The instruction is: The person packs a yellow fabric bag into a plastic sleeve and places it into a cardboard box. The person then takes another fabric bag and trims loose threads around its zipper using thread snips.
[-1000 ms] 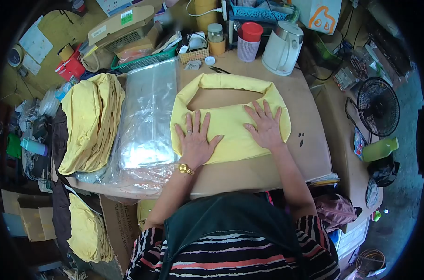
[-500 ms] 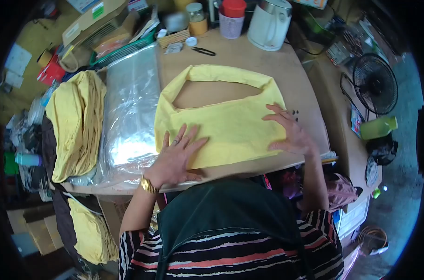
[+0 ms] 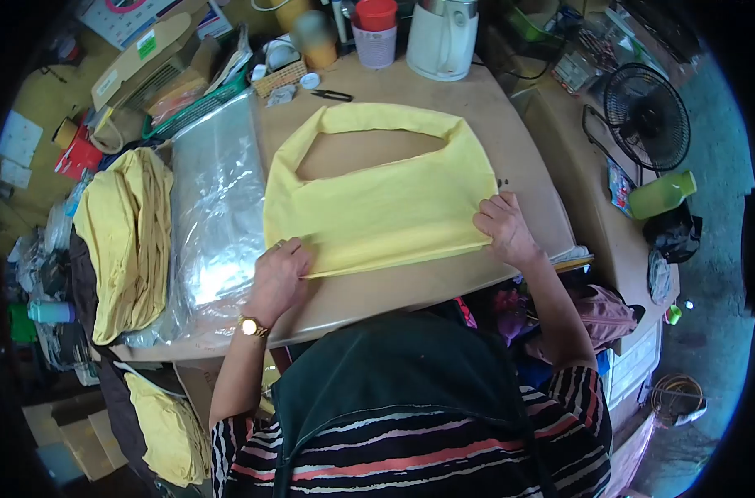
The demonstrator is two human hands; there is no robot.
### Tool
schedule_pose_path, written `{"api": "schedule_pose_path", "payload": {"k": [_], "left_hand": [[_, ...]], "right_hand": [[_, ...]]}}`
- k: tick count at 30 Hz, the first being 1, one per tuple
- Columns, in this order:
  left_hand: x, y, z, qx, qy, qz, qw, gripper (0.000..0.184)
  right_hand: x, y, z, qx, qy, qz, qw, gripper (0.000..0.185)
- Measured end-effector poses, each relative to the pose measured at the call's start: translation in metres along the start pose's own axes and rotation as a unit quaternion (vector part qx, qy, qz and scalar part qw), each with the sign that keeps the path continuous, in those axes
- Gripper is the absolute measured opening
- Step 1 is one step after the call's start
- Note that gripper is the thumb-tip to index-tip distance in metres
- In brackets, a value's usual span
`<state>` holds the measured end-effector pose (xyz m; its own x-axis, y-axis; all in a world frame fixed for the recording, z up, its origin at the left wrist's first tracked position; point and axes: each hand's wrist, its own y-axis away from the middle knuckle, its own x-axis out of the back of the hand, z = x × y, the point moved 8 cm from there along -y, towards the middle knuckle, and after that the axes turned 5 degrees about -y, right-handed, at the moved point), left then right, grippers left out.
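A yellow cloth bag (image 3: 386, 203) lies spread on the brown tabletop (image 3: 377, 295), its wide strap arching away from me. At its lower left corner, my left hand (image 3: 279, 270) is closed on the fabric. My right hand (image 3: 508, 228) pinches the lower right edge of the bag. Between the two hands the bottom edge runs fairly straight. A gold watch (image 3: 251, 326) is on my left wrist.
Clear plastic bags (image 3: 217, 207) lie left of the yellow bag, beside a pile of folded yellow cloth (image 3: 127, 241). Behind stand a white kettle (image 3: 442, 41), a pink cup (image 3: 374, 46) and small black snips (image 3: 332, 95). A fan (image 3: 645, 116) stands at right.
Both hands went from spread fingers on the bag to closed grips on its lower corners. The bag looks smoother, its bottom edge pulled straight. The camera view shifted slightly.
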<state>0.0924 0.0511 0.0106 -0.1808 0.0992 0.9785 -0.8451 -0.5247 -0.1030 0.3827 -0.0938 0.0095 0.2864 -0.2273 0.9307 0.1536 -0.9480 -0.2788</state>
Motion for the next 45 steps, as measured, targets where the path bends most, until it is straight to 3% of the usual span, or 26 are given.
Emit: {"api": "schedule_pose_path", "payload": {"k": [2, 4, 6, 10, 14, 16, 17, 19, 21, 23, 24, 26, 29, 30, 32, 33, 35, 36, 38, 42, 44, 45], "left_hand": [[0.008, 0.005, 0.007, 0.005, 0.018, 0.090, 0.996, 0.016], [0.003, 0.005, 0.005, 0.036, 0.014, 0.087, 0.995, 0.017], [0.001, 0.005, 0.017, -0.013, 0.023, 0.155, 0.988, 0.014], [-0.014, 0.007, 0.003, 0.040, -0.013, 0.113, 0.993, 0.013], [0.005, 0.021, -0.024, 0.163, -0.128, 0.058, 0.977, 0.013], [0.046, 0.038, -0.054, 0.321, -0.136, 0.070, 0.935, 0.013], [0.054, 0.036, -0.052, 0.324, -0.139, 0.073, 0.933, 0.013], [0.071, 0.020, -0.022, 0.209, -0.056, 0.198, 0.956, 0.040], [0.042, -0.012, 0.048, 0.076, -0.031, 0.119, 0.989, 0.063], [-0.006, -0.033, 0.068, 0.051, -0.021, 0.097, 0.994, 0.072], [-0.021, -0.034, 0.061, 0.051, -0.024, 0.104, 0.993, 0.072], [-0.054, -0.044, 0.040, 0.108, -0.023, 0.046, 0.993, 0.072], [-0.050, -0.040, 0.026, 0.097, -0.032, 0.043, 0.994, 0.077], [-0.050, -0.039, 0.024, 0.109, -0.025, 0.034, 0.993, 0.077], [-0.048, -0.033, 0.027, 0.096, -0.031, 0.018, 0.995, 0.078], [-0.049, -0.028, 0.025, 0.104, -0.044, -0.001, 0.994, 0.079], [-0.049, -0.020, 0.029, 0.079, -0.044, -0.017, 0.996, 0.080], [-0.051, -0.018, 0.027, 0.076, -0.051, -0.030, 0.995, 0.080], [-0.055, -0.016, 0.028, 0.068, -0.047, -0.036, 0.996, 0.080], [-0.056, -0.016, 0.027, 0.074, -0.063, -0.035, 0.995, 0.080], [-0.057, -0.016, 0.026, 0.072, -0.064, -0.030, 0.995, 0.080], [-0.056, -0.016, 0.026, 0.072, -0.066, -0.029, 0.995, 0.080]], "right_hand": [[-0.005, -0.001, -0.005, -0.011, 0.046, 0.045, 0.998, 0.023], [0.006, -0.013, -0.037, -0.008, 0.039, 0.068, 0.997, 0.023], [-0.001, -0.017, -0.046, -0.010, 0.029, 0.085, 0.996, 0.022], [-0.037, -0.019, -0.033, 0.013, -0.003, 0.008, 1.000, 0.022], [-0.039, -0.017, -0.031, 0.005, -0.031, -0.012, 0.999, 0.022], [-0.038, -0.018, -0.033, 0.009, -0.026, -0.014, 1.000, 0.022], [-0.038, -0.019, -0.033, 0.004, -0.023, -0.017, 1.000, 0.023], [-0.039, -0.022, -0.036, 0.008, -0.011, -0.026, 1.000, 0.021], [-0.022, -0.032, -0.044, 0.017, 0.007, -0.034, 0.999, 0.020], [-0.018, -0.041, -0.055, -0.093, -0.099, -0.224, 0.965, 0.030], [-0.025, -0.051, -0.070, -0.089, -0.094, -0.220, 0.967, 0.030], [-0.016, -0.070, -0.088, -0.077, -0.046, 0.003, 0.996, 0.059], [-0.063, -0.038, -0.043, -0.164, 0.045, -0.027, 0.985, 0.075], [-0.058, -0.027, -0.024, -0.182, 0.057, -0.023, 0.981, 0.075], [-0.017, 0.013, 0.029, -0.328, 0.254, 0.073, 0.907, 0.063], [-0.009, 0.038, 0.054, -0.348, 0.260, 0.071, 0.898, 0.063], [0.003, 0.081, 0.095, -0.335, -0.052, 0.160, 0.927, 0.055], [0.008, 0.084, 0.087, -0.348, -0.048, 0.162, 0.922, 0.055], [0.002, 0.054, 0.043, -0.252, -0.283, 0.112, 0.918, 0.049], [-0.016, 0.034, 0.028, -0.270, -0.328, 0.058, 0.903, 0.051], [-0.034, 0.036, 0.037, -0.274, -0.537, 0.149, 0.784, 0.040], [-0.039, 0.039, 0.041, -0.273, -0.538, 0.149, 0.783, 0.040]]}}
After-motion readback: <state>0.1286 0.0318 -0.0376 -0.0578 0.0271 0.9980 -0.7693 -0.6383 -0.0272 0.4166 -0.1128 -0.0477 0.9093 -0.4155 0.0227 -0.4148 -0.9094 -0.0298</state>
